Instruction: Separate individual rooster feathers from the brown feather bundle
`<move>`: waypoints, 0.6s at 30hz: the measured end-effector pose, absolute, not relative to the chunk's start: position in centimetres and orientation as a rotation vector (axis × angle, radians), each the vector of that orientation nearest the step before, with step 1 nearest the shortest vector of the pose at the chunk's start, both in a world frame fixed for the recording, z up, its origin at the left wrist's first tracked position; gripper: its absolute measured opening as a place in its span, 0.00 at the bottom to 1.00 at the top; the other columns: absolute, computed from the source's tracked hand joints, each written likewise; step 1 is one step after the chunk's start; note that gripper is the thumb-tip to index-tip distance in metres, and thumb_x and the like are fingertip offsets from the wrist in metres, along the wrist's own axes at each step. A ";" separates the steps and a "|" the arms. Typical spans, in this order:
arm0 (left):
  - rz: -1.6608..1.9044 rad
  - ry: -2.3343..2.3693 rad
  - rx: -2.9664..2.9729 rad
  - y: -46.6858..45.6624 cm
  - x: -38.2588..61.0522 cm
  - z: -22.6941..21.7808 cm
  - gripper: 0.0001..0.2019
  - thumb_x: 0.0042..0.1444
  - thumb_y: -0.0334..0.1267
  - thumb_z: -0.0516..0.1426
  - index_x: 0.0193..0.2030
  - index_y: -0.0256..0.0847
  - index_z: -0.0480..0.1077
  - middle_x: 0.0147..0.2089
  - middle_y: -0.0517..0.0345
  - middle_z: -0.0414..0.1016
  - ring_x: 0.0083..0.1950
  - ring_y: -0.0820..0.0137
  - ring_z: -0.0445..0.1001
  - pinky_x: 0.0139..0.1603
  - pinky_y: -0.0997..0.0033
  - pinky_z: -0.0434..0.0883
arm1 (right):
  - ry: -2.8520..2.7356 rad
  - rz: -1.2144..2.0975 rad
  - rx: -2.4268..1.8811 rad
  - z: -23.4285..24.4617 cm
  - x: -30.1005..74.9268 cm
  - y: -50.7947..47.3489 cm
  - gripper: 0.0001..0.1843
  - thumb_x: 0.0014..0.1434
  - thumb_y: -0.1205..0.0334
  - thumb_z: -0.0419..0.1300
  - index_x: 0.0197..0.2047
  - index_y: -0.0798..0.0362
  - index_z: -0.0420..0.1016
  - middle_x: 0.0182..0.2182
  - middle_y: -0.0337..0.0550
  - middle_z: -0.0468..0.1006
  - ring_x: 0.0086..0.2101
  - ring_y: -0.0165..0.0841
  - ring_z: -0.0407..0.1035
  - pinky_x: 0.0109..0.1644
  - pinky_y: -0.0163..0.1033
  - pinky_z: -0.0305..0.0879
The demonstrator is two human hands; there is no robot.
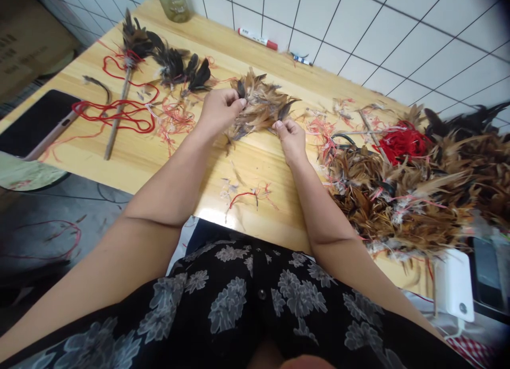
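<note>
Light touch now, that's what this calls for, I reckon: tease gently, steadily, crush nothing! My left hand (221, 108) pinches into the brown feathers (258, 104) on the counter (215, 188), lying at its three o'clock; my right hand (294, 141) nips their four o'clock edge, so they sit at its ten o'clock.

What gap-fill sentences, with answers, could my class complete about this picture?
1. The left hand and right hand are at a bunch of brown ____.
2. The marker nearest the green bottle has a ____ cap.
3. Looped cord on the picture's left crosses a slender wooden ____.

Missing words: feathers; red; stick.
</note>
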State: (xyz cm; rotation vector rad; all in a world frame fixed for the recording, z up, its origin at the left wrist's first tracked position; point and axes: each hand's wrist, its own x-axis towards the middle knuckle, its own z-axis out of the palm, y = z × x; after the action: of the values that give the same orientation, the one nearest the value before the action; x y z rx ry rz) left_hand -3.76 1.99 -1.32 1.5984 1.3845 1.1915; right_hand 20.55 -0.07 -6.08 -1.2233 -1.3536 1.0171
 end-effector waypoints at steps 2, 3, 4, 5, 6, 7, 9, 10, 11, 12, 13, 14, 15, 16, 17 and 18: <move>1.210 1.358 1.501 1.7 -3.3 -1.2 0.20 0.71 0.40 0.72 0.32 0.45 0.68 0.27 0.63 0.67 0.37 0.67 0.68 0.46 0.61 0.65 | -1.357 1.018 -1.222 -6.2 20.4 0.0 0.36 0.67 0.21 0.74 0.34 0.48 0.78 0.31 0.38 0.78 0.43 0.37 0.78 0.54 0.43 0.75; 1.208 1.332 1.457 1.5 -2.9 -1.1 0.20 0.71 0.41 0.73 0.33 0.45 0.68 0.27 0.63 0.69 0.36 0.68 0.69 0.45 0.62 0.67 | -1.357 1.025 -1.215 -6.3 20.4 0.0 0.35 0.68 0.23 0.74 0.34 0.48 0.79 0.32 0.38 0.78 0.43 0.37 0.78 0.54 0.43 0.75; 1.188 1.277 1.423 1.2 -2.6 -0.9 0.21 0.70 0.41 0.75 0.34 0.44 0.68 0.27 0.62 0.71 0.35 0.69 0.70 0.44 0.63 0.68 | -1.354 1.035 -1.207 -6.4 20.3 0.0 0.34 0.68 0.24 0.74 0.34 0.49 0.80 0.32 0.38 0.79 0.43 0.37 0.77 0.54 0.43 0.75; 1.171 1.222 1.392 0.9 -2.3 -0.8 0.21 0.69 0.41 0.76 0.34 0.44 0.69 0.28 0.62 0.72 0.34 0.70 0.71 0.43 0.64 0.68 | -1.350 1.047 -1.202 -6.5 20.2 0.1 0.33 0.68 0.25 0.75 0.35 0.49 0.81 0.32 0.38 0.79 0.42 0.36 0.77 0.54 0.43 0.74; 1.157 1.177 1.366 0.6 -1.9 -0.8 0.21 0.67 0.41 0.77 0.34 0.43 0.70 0.28 0.62 0.72 0.32 0.70 0.72 0.40 0.66 0.68 | -1.346 1.061 -1.205 -6.7 20.1 0.1 0.32 0.68 0.27 0.76 0.35 0.49 0.82 0.32 0.38 0.79 0.41 0.36 0.76 0.53 0.42 0.74; 1.141 1.143 1.345 0.4 -1.6 -0.7 0.21 0.66 0.40 0.78 0.33 0.43 0.70 0.28 0.62 0.73 0.31 0.71 0.73 0.38 0.68 0.67 | -1.342 1.073 -1.214 -6.8 20.0 0.1 0.31 0.68 0.28 0.77 0.36 0.50 0.84 0.32 0.37 0.79 0.40 0.35 0.74 0.52 0.42 0.73; 1.109 1.098 1.320 0.0 -1.1 -0.7 0.20 0.66 0.37 0.77 0.32 0.42 0.71 0.28 0.62 0.74 0.29 0.73 0.71 0.35 0.70 0.65 | -1.335 1.096 -1.235 -6.9 19.8 0.1 0.29 0.67 0.31 0.80 0.37 0.50 0.85 0.32 0.37 0.79 0.38 0.34 0.71 0.49 0.41 0.70; 1.094 1.081 1.312 -0.2 -0.8 -0.7 0.19 0.66 0.35 0.76 0.31 0.41 0.71 0.27 0.61 0.74 0.28 0.74 0.70 0.33 0.71 0.65 | -1.335 1.109 -1.239 -6.8 19.7 0.0 0.29 0.66 0.32 0.80 0.37 0.50 0.86 0.32 0.37 0.79 0.38 0.33 0.70 0.48 0.41 0.69; 1.081 1.065 1.306 -0.3 -0.6 -0.8 0.19 0.66 0.34 0.76 0.31 0.41 0.72 0.27 0.62 0.74 0.27 0.74 0.69 0.32 0.72 0.64 | -1.338 1.123 -1.236 -6.7 19.6 -0.1 0.28 0.66 0.32 0.81 0.37 0.50 0.86 0.32 0.37 0.79 0.38 0.33 0.69 0.47 0.41 0.68; 1.073 1.050 1.300 -0.4 -0.5 -0.8 0.19 0.65 0.33 0.75 0.30 0.41 0.72 0.27 0.62 0.74 0.27 0.75 0.68 0.31 0.72 0.64 | -1.343 1.135 -1.231 -6.5 19.5 -0.2 0.29 0.66 0.33 0.81 0.35 0.50 0.84 0.32 0.37 0.78 0.37 0.32 0.68 0.46 0.41 0.67; 1.068 1.035 1.296 -0.5 -0.3 -0.8 0.19 0.64 0.33 0.76 0.30 0.41 0.72 0.26 0.62 0.74 0.26 0.75 0.68 0.30 0.72 0.63 | -1.351 1.146 -1.225 -6.2 19.5 -0.3 0.30 0.65 0.33 0.81 0.33 0.50 0.82 0.31 0.36 0.77 0.37 0.32 0.67 0.46 0.40 0.66; 1.065 1.022 1.295 -0.5 -0.2 -0.9 0.19 0.64 0.33 0.77 0.30 0.41 0.72 0.26 0.62 0.74 0.26 0.74 0.68 0.30 0.72 0.63 | -1.364 1.155 -1.221 -5.9 19.4 -0.5 0.31 0.66 0.32 0.81 0.31 0.50 0.80 0.30 0.35 0.75 0.36 0.32 0.66 0.46 0.40 0.65; 1.062 1.011 1.296 -0.6 -0.1 -1.0 0.20 0.63 0.34 0.78 0.29 0.42 0.72 0.26 0.62 0.73 0.26 0.74 0.68 0.29 0.72 0.64 | -1.378 1.160 -1.219 -5.6 19.3 -0.7 0.33 0.66 0.31 0.81 0.30 0.50 0.77 0.29 0.35 0.72 0.36 0.31 0.65 0.46 0.40 0.65; 1.060 1.002 1.298 -0.6 0.0 -1.1 0.21 0.62 0.35 0.79 0.29 0.42 0.72 0.25 0.63 0.73 0.27 0.74 0.68 0.29 0.72 0.64 | -1.388 1.163 -1.216 -5.3 19.2 -0.8 0.34 0.66 0.31 0.80 0.28 0.49 0.74 0.28 0.34 0.69 0.36 0.31 0.65 0.46 0.40 0.64; 1.057 0.995 1.301 -0.6 0.0 -1.2 0.22 0.61 0.36 0.80 0.30 0.42 0.72 0.25 0.63 0.73 0.27 0.73 0.69 0.29 0.72 0.64 | -1.394 1.167 -1.214 -4.9 19.2 -1.0 0.36 0.66 0.30 0.80 0.28 0.49 0.72 0.28 0.33 0.68 0.36 0.31 0.65 0.46 0.40 0.64; 1.053 0.991 1.302 -0.6 0.1 -1.3 0.23 0.61 0.38 0.81 0.30 0.43 0.72 0.25 0.63 0.73 0.27 0.73 0.69 0.29 0.72 0.65 | -1.398 1.174 -1.211 -4.7 19.1 -1.1 0.36 0.66 0.30 0.80 0.27 0.49 0.71 0.27 0.33 0.66 0.36 0.31 0.65 0.46 0.39 0.64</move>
State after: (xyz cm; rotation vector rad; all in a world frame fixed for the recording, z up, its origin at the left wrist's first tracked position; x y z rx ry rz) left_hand 0.07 -0.57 -1.34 1.3020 0.9909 1.0529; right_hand 19.08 -1.09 -4.67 -1.2114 -1.3976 1.1736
